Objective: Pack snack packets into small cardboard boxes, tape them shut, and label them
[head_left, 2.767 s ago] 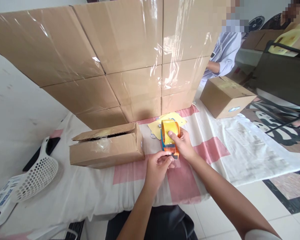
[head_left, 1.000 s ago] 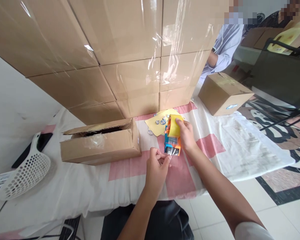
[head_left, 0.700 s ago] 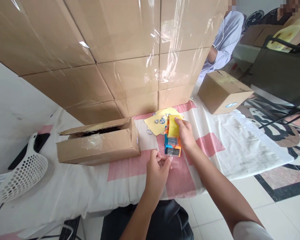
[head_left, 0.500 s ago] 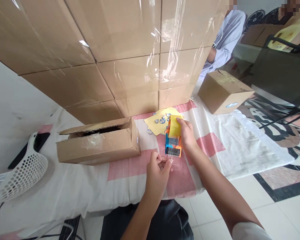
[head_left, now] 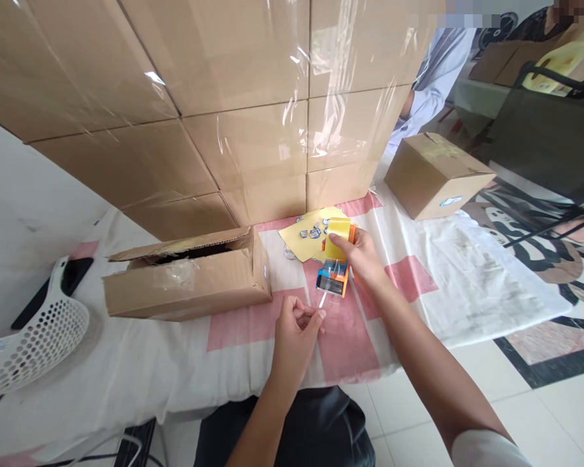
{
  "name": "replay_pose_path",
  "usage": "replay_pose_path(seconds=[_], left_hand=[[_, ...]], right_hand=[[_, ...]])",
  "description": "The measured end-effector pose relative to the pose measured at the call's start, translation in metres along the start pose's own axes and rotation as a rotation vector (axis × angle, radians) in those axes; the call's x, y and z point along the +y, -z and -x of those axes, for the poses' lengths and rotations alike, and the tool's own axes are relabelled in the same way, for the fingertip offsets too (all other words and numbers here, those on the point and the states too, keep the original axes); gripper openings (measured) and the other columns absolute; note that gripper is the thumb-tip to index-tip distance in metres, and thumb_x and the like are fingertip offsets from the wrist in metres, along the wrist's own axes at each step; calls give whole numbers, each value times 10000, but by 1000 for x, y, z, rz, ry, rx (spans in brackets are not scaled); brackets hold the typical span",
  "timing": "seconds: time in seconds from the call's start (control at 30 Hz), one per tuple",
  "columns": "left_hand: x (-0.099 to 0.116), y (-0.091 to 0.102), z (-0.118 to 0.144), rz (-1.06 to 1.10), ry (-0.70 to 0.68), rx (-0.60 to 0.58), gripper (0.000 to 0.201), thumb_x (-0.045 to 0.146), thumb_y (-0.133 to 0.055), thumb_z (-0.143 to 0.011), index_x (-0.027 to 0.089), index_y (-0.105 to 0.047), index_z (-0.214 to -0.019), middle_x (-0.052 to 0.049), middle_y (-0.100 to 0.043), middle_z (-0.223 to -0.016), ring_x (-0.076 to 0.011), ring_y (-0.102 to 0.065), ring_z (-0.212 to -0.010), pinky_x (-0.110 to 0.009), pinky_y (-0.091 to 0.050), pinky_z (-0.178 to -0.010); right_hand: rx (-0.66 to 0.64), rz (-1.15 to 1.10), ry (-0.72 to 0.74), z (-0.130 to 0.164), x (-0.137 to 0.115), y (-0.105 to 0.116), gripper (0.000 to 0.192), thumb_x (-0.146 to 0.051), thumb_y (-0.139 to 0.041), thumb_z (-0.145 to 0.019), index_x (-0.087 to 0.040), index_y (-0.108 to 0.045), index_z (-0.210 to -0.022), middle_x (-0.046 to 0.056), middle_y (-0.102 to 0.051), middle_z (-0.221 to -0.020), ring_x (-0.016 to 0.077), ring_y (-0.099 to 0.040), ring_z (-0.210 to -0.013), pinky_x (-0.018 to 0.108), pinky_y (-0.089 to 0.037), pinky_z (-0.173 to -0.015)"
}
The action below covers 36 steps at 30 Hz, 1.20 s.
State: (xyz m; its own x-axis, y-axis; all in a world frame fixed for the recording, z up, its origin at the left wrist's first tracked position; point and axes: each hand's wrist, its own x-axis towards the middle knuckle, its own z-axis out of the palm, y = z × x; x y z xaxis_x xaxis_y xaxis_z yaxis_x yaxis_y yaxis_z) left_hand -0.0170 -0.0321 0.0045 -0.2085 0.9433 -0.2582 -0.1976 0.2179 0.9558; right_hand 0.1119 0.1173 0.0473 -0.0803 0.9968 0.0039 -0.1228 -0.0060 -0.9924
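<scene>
**Two hands pull clear tape off its holder**

On the left lies a long box (head_left: 187, 280) with its flap up, close by. Just right of it, the left hand (head_left: 294, 327) pinches the loose end of the clear tape (head_left: 327, 297), so it stays flat. The right hand (head_left: 363, 255) wraps shut around the tape holder (head_left: 335, 266) above the pink cloth (head_left: 350, 337), keeping it steady. Far right sits a small box (head_left: 438, 175).

The right hand (head_left: 363, 256) gripped an orange tape dispenser (head_left: 335, 272) over the cloth-covered table (head_left: 418, 285). The left hand (head_left: 294, 331) pinched what seemed the clear tape end (head_left: 322, 302). An open cardboard box (head_left: 185, 282) lay beside.
</scene>
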Motion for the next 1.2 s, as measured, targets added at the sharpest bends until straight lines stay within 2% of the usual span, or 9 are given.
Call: replay_pose_path(seconds=[0.2, 0.37, 0.53, 0.73, 0.93, 1.2], left_hand=[[4, 10, -2, 10, 6, 6, 433, 283, -750, -780, 252, -320, -819, 78, -612, -651, -108, -615, -554, -238, -530, -594], [0, 15, -3, -50, 17, -14, 393, 260, -715, -802, 254, -325, -839, 72, -632, -669, -118, -638, -583, -236, -514, -616], [-4, 16, -3, -63, 15, -39, 384, 297, -701, -827, 257, -320, -845, 57, -648, -685, -135, -644, -583, -261, -528, -615], [-1, 16, -3, -32, 20, -44, 399, 286, -716, -813, 252, -318, -833, 55, -658, -696, -113, -630, -566, -242, -526, -608], [1, 13, -5, 19, 14, -36, 405, 286, -729, -801, 249, -327, -819, 63, -631, -682, -112, -620, -593, -248, -556, -603], [0, 10, -7, 66, -2, -24, 437, 321, -765, -798, 245, -335, -816, 27, -676, -732, -126, -644, -650, -246, -558, -597]], right_hand=[[-93, 164, 144, 1, 11, 3, 387, -519, -768, -821, -174, -695, -979, 94, -763, -966, 257, -723, -855, 358, -591, -715], [-216, 196, 167, -4, 31, 7, 403, -573, -671, -894, -199, -692, -1042, 94, -763, -997, 284, -724, -911, 406, -598, -788], [-120, 60, 140, -3, 40, 0, 396, -592, -680, -858, -220, -654, -991, 52, -748, -870, 248, -724, -760, 378, -600, -701], [-20, -176, 11, 5, 27, -12, 301, -481, -703, -805, -227, -626, -947, 19, -728, -789, 226, -719, -693, 362, -605, -661], [-10, -255, 6, 8, 19, -13, 284, -438, -683, -808, -201, -641, -961, 35, -733, -772, 232, -719, -713, 356, -601, -656], [50, -358, -97, 18, 12, -19, 323, -449, -695, -775, -176, -677, -947, 43, -718, -741, 225, -698, -646, 333, -578, -562]])
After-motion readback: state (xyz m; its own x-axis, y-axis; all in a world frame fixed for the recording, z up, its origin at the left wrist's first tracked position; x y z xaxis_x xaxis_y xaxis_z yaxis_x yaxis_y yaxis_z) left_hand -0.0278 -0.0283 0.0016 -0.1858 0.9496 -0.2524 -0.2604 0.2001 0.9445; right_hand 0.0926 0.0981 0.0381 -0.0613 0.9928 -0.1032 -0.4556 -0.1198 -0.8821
